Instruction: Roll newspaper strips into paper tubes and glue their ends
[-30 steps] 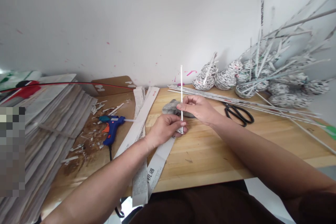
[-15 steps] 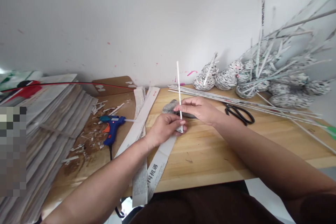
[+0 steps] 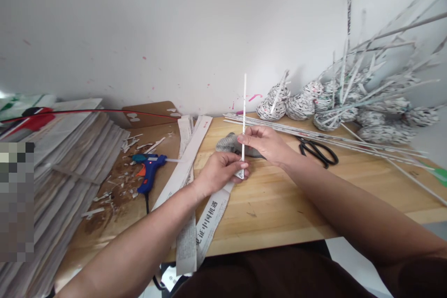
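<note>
A thin white rolled paper tube (image 3: 244, 107) stands nearly upright between my hands. My left hand (image 3: 223, 171) pinches its lower end, where a printed newspaper strip (image 3: 211, 216) runs down from my fingers to the table's front edge. Higher up, my right hand (image 3: 265, 143) has thumb and fingers closed on the tube. Behind my hands lies a grey cloth-like item (image 3: 226, 142), partly hidden by them.
Left are paper strips (image 3: 185, 160), a blue glue gun (image 3: 148, 174), paper scraps and a newspaper stack (image 3: 66, 172). Right are black scissors (image 3: 318, 151), long paper tubes (image 3: 296, 131) and several woven paper forms (image 3: 300, 104) along the wall.
The tube has shifted slightly right and stands straighter, its top a bit higher. My right hand has moved slightly right, and more of the strip's print shows.
</note>
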The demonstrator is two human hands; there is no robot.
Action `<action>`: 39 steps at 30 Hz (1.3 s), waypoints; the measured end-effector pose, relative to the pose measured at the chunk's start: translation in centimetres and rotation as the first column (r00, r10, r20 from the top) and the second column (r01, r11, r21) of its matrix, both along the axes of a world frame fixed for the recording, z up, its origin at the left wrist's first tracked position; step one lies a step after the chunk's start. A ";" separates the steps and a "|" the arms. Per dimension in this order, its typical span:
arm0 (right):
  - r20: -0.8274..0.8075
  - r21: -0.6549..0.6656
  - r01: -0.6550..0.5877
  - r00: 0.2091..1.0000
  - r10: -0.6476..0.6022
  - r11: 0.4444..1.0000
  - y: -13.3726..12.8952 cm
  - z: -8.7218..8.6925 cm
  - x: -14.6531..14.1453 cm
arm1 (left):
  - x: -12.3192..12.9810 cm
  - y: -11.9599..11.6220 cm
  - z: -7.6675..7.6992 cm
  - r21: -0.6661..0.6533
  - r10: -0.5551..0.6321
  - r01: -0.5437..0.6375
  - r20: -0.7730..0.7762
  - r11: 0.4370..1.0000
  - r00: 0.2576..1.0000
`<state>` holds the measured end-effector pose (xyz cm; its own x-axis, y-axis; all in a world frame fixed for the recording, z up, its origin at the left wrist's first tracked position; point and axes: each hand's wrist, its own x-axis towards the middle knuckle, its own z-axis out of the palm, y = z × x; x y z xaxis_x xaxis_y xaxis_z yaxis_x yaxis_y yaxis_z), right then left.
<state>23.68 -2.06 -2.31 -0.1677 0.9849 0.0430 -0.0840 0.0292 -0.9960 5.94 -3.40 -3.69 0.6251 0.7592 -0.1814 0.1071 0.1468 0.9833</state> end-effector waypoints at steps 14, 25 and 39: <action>-0.013 -0.057 -0.085 0.996 0.084 0.995 0.1 0.0 0.1 | -0.1 0.0 -0.3 0.012 -0.012 0.013 -0.036 1.000 0.999; -0.176 -0.044 -0.014 0.984 0.006 0.999 0.3 0.3 0.5 | 0.0 -0.3 -0.5 -0.055 -0.092 0.089 -0.060 0.994 0.994; -0.163 -0.007 0.177 0.971 -0.176 0.984 0.5 0.8 0.8 | 0.1 -0.5 -0.7 -0.013 -0.078 0.078 -0.030 0.997 0.996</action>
<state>24.50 -1.52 -1.54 0.0189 0.9978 0.0633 -0.2377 0.0659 -0.9691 6.01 -3.91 -4.34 0.6764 0.7059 -0.2100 0.1489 0.1482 0.9777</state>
